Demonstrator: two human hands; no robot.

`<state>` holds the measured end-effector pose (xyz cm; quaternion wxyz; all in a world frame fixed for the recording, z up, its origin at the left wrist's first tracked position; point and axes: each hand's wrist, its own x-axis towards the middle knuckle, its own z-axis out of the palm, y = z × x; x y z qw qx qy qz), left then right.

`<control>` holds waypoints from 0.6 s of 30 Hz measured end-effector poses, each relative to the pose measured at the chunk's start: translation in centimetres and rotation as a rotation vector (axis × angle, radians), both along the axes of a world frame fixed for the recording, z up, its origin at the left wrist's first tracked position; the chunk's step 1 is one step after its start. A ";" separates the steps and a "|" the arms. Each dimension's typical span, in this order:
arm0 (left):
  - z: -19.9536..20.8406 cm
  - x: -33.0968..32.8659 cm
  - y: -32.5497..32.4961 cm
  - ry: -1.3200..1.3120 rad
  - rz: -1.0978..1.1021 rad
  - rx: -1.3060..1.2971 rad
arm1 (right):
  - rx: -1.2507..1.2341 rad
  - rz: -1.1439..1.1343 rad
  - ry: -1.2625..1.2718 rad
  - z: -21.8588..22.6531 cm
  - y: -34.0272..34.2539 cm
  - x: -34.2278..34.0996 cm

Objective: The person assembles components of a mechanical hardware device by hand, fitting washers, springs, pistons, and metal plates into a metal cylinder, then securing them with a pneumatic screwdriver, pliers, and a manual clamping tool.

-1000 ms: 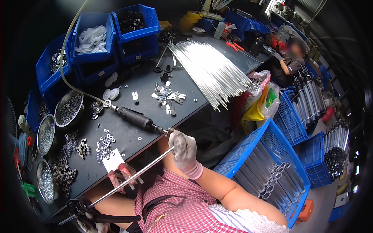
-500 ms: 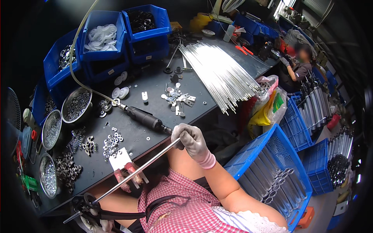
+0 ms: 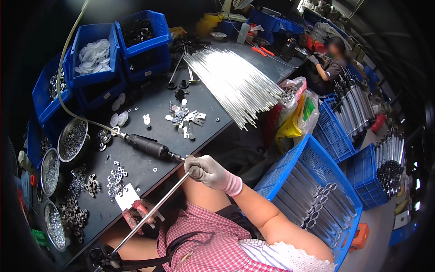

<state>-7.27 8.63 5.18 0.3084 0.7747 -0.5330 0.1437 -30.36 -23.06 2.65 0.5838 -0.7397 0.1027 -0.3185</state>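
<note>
My right hand, in a pale work glove with a pink cuff, is closed around the upper end of a thin metal rod. The rod slants down to the lower left, over my lap. At its lower end sits a black fitting with a black strap. My left hand is by this fitting, almost wholly cut off by the lower edge, so its fingers cannot be made out. A black air screwdriver lies on the table edge, its tip reaching my right glove.
A bundle of metal rods lies across the dark table. Blue bins, metal bowls and small nuts are to the left. A blue crate with metal tubes stands right. A co-worker sits far right.
The view has shifted, so the table and bins sit further left. My right hand still grips the rod. The rod's lower end and my left hand have dropped toward the lower edge.
</note>
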 end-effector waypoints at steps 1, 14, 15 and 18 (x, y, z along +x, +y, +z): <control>-0.1 0.2 -0.1 0.018 -0.009 -0.007 | 0.039 0.020 -0.001 0.0 -0.1 0.0; -3.2 3.6 0.4 0.258 -0.075 -0.061 | -0.163 0.099 0.074 0.1 -1.1 -0.2; -3.5 3.8 0.6 0.278 -0.078 -0.065 | -0.172 0.109 0.031 0.4 -1.0 -0.1; -3.9 4.4 0.9 0.338 -0.096 -0.069 | 0.039 0.047 -0.098 -0.3 -0.2 0.7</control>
